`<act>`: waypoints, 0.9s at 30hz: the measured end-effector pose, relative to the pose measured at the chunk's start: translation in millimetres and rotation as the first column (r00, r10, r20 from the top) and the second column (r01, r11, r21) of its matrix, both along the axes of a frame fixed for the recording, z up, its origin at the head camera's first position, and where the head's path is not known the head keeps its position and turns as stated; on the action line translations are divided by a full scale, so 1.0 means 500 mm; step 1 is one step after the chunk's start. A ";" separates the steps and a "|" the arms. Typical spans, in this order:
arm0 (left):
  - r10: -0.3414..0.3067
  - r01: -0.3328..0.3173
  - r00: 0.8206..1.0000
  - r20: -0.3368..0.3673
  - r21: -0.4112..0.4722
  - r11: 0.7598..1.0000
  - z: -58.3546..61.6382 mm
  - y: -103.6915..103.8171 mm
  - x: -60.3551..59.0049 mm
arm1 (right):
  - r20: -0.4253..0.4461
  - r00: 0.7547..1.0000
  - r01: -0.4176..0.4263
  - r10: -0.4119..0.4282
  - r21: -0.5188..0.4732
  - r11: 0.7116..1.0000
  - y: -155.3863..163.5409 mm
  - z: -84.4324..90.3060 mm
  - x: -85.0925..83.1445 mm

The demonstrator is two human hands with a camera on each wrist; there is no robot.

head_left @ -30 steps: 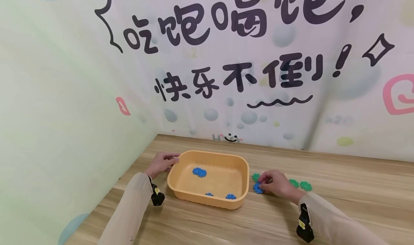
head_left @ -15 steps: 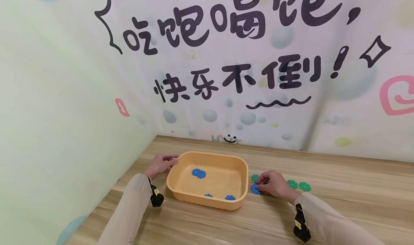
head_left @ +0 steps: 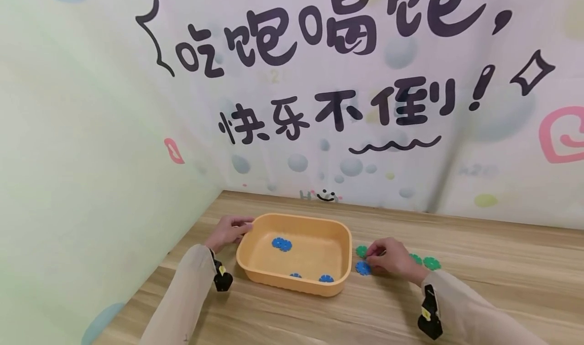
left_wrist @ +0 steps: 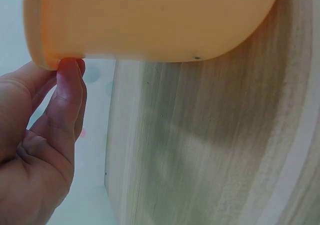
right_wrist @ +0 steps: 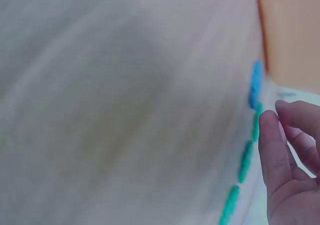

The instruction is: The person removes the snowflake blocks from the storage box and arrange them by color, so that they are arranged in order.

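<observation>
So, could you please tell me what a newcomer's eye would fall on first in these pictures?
Probably the large black writing on the pale wall. Next comes the orange tub on the table, with blue discs inside and the left hand holding its rim. To its right, the right hand is near a loose blue disc and green discs.

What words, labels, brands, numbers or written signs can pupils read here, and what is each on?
"吃饱喝饱," on the back wall, upper line.
"快乐不倒!" on the same wall, below.
A faint "H", low on that wall; other pale marks there are too blurred.
Yellow labels on the black wrist devices: too small.
Tray, discs: none visible.
</observation>
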State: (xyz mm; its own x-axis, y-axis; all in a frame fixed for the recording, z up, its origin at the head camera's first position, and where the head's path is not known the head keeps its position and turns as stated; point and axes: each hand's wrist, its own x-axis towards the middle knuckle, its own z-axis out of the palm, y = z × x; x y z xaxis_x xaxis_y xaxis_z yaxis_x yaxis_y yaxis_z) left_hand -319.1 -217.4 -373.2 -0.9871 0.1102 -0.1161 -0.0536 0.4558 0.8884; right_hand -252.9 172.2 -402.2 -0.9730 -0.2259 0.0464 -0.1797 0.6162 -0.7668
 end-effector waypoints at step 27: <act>0.015 -0.015 1.000 0.001 -0.019 1.000 0.001 0.001 0.002 | 0.078 0.983 -0.152 0.168 -0.177 0.972 -0.172 0.107 -0.028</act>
State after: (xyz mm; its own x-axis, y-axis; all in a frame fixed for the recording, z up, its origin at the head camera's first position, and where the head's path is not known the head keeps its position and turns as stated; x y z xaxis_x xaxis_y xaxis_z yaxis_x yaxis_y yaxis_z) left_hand -318.0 -216.7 -372.5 -0.9885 0.0927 -0.1197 -0.0622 0.4720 0.8794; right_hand -267.1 86.0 -348.9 -0.9268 -0.3755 0.0095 -0.1893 0.4451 -0.8752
